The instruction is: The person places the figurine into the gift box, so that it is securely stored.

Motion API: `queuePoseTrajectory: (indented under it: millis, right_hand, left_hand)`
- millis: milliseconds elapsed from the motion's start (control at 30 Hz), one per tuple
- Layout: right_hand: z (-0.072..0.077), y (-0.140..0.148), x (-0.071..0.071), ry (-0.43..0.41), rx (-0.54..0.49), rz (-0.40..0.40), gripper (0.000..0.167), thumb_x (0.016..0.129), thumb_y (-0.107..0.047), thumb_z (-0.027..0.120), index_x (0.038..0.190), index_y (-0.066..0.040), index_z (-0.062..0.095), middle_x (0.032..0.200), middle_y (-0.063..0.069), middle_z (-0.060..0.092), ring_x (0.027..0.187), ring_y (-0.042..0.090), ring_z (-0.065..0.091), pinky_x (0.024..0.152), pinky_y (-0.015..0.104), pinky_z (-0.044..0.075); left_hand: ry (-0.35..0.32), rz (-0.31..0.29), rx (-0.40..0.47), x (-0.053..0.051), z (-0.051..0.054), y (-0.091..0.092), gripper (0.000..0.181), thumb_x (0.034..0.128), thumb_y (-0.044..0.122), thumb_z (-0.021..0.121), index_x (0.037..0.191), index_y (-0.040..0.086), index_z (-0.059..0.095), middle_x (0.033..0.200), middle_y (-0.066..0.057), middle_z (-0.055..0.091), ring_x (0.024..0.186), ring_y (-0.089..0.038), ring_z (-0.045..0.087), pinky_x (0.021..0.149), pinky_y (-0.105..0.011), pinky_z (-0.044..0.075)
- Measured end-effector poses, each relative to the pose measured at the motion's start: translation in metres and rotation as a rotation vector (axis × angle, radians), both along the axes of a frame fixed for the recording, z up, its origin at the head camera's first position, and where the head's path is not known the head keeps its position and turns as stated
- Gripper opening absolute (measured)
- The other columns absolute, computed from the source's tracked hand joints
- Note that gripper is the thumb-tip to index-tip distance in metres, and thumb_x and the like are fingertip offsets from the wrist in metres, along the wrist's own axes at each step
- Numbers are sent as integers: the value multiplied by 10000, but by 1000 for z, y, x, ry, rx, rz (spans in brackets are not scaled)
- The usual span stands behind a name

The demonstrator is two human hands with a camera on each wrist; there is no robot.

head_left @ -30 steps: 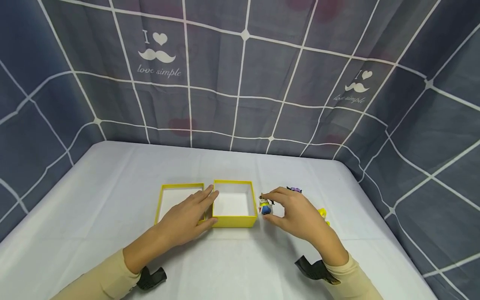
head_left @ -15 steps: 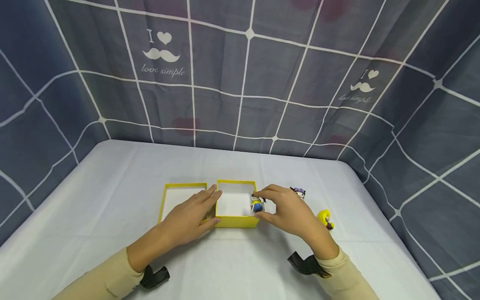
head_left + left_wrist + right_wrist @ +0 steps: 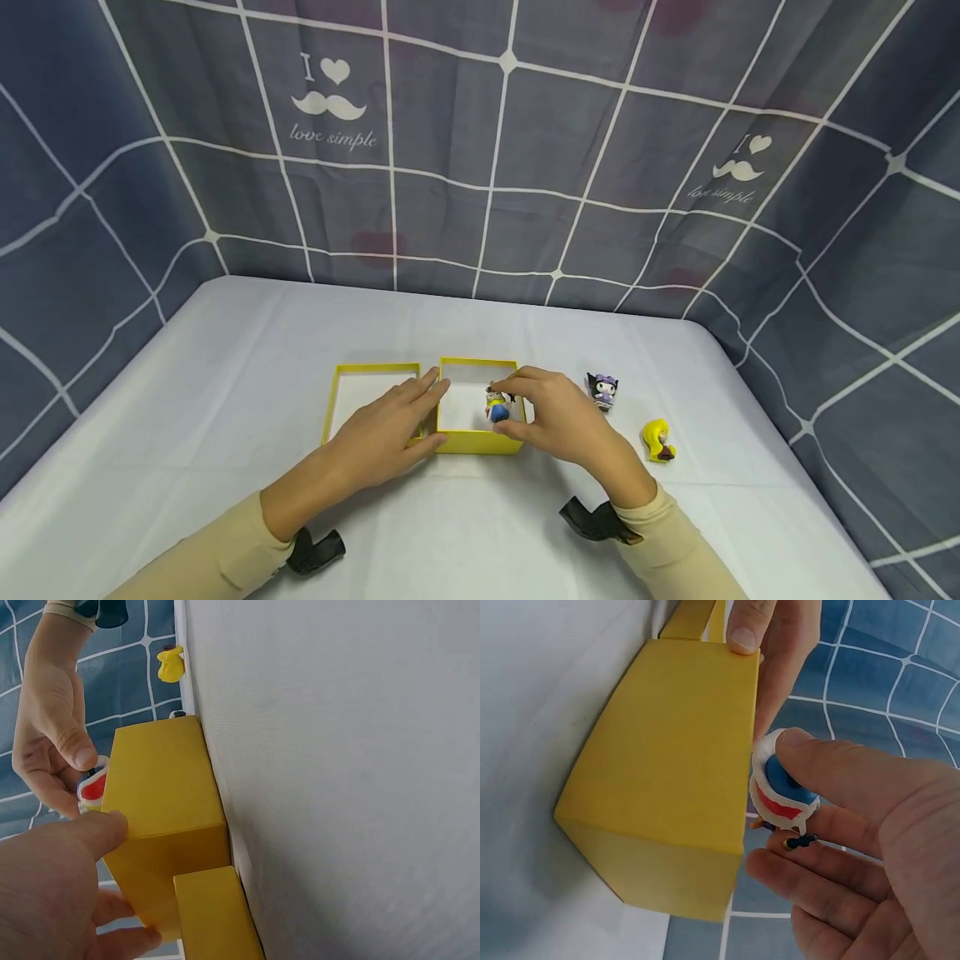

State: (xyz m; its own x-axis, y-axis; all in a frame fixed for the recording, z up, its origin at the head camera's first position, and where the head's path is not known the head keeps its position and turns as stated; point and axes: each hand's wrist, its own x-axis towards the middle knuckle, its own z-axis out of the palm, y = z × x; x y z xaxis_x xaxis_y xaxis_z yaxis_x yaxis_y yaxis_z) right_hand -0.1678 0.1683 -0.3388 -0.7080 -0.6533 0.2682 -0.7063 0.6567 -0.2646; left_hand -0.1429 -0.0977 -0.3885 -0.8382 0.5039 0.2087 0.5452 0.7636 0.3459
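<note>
My right hand point(image 3: 558, 415) pinches a small toy figurine point(image 3: 497, 407), yellow, blue and white, between thumb and fingers. In the head view the figurine appears over the opening of the yellow box point(image 3: 480, 443), which has a white inside. The right wrist view has the figurine's blue and red underside point(image 3: 784, 784) just above the box rim. My left hand point(image 3: 386, 421) rests against the left side of that box, fingers nearly straight, with the thumb at the front rim corner. A shallow yellow lid point(image 3: 330, 404), white inside, lies left of the box, partly covered by this hand.
A black, white and purple figurine point(image 3: 602, 391) stands on the white-covered table point(image 3: 480, 533) right of the box. Nearer lies a yellow figurine point(image 3: 657, 441) with a dark brown part. Grey gridded curtains point(image 3: 442, 142) enclose the table's back and sides.
My right hand has carried the figurine leftward from beside the box to over its opening. The other two figurines have come into fuller view. My left hand keeps its place at the box.
</note>
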Motion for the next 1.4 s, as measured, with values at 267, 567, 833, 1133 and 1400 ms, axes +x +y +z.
queuePoseTrajectory:
  millis: [267, 567, 833, 1133, 1400]
  right_hand:
    - [-5, -7, -7, -5, 5, 22, 408, 805, -299, 800, 1163, -122, 714, 1119, -47, 676, 1043, 124, 626, 905, 325, 511]
    - [-12, -17, -16, -10, -4, 50, 425, 797, -298, 815, 1160, -100, 716, 1156, -15, 677, 1122, 161, 603, 958, 342, 483]
    - [-17, -22, -22, -49, 5, 40, 395, 791, -297, 822, 1133, -121, 729, 1131, -15, 690, 1161, 184, 589, 990, 346, 459]
    - [-24, -29, -30, -78, 16, 58, 398, 765, -299, 848, 1110, -132, 743, 1061, -29, 699, 1034, 127, 632, 904, 302, 507]
    - [-29, -37, -37, -102, 26, 92, 397, 751, -282, 861, 1100, -123, 756, 1012, -43, 707, 952, 93, 639, 841, 257, 517]
  left_hand:
    - [-5, 1, -4, -2, 0, 0, 702, 935, 493, 602, 1509, 149, 389, 1576, -70, 281, 1358, -372, 389, 1005, -516, 432]
    - [-13, 2, 2, -1, 0, 0, 702, 935, 490, 604, 1507, 144, 391, 1575, -79, 283, 1357, -375, 388, 999, -524, 434]
    - [-7, -4, -3, -1, 0, 0, 703, 937, 486, 600, 1510, 138, 385, 1575, -74, 281, 1354, -384, 390, 1023, -523, 411]
    - [5, 6, -12, -1, -1, 1, 708, 932, 488, 607, 1510, 144, 385, 1575, -72, 284, 1354, -367, 396, 1012, -514, 426]
    - [7, 9, 9, 0, -1, 1, 687, 935, 475, 609, 1502, 146, 404, 1567, -72, 302, 1346, -379, 402, 1001, -524, 432]
